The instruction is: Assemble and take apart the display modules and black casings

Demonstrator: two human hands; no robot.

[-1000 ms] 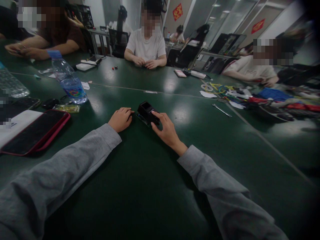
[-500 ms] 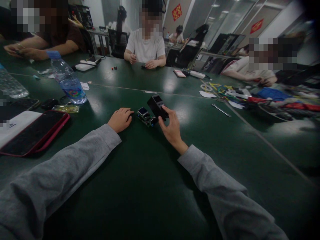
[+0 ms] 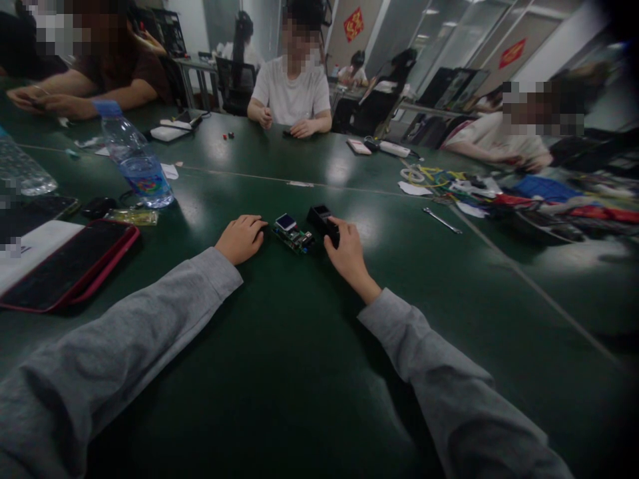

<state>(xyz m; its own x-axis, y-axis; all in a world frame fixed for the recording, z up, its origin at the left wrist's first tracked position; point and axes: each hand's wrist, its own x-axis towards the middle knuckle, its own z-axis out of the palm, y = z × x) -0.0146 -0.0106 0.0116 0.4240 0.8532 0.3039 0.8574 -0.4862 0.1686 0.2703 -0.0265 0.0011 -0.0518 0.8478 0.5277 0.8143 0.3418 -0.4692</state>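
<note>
A green circuit board (image 3: 293, 238) with a small square screen lies on the dark green table (image 3: 279, 346) between my hands. My left hand (image 3: 241, 239) rests on the tabletop just left of the board, fingers stretched out and holding nothing. To the right of the board, a black plastic case (image 3: 322, 221) with a rectangular opening in its face lies low at the table. My right hand (image 3: 348, 254) grips this case, thumb on its near side and fingers over its right end, which they partly hide.
On the left stand a water bottle (image 3: 142, 173) and a phone in a red case (image 3: 74, 266). A wrench (image 3: 442, 220) lies to the right, before a heap of cables and coloured items (image 3: 544, 189). Across the table sits a person in a white shirt (image 3: 292, 93); others sit at both sides.
My right hand has lowered the black case from a raised, tilted pose to the table, right of the board. More of the circuit board now shows. My left hand has stayed put.
</note>
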